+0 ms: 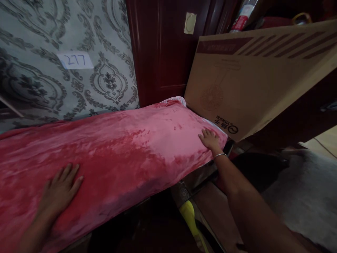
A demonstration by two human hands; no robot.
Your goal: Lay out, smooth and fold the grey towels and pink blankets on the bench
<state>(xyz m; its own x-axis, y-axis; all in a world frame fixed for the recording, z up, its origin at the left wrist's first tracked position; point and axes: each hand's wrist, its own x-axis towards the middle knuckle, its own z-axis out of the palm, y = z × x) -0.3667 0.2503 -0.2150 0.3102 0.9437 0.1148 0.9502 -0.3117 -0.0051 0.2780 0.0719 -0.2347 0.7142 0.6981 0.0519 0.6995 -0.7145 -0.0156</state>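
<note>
A pink and red plush cover point(147, 151) is spread over a long, low bench-like surface along the wall. My left hand point(59, 191) lies on it at the lower left, palm down with the fingers apart. Near the cover's right end, my right hand point(210, 139) rests flat with its fingers spread, and a silver bangle is on that wrist. Light and dark patches mark the plush pile. At the far right corner a pale striped edge point(176, 100) shows. What supports the cover is mostly hidden.
A large cardboard box point(252, 77) leans beyond the cover's right end, with a bottle point(242, 19) behind its top edge. A yellow object point(188, 212) sits below the front edge. Grey fluffy material point(305, 193) lies at right. Patterned wallpaper point(110, 77) and a dark red door point(158, 52) stand behind.
</note>
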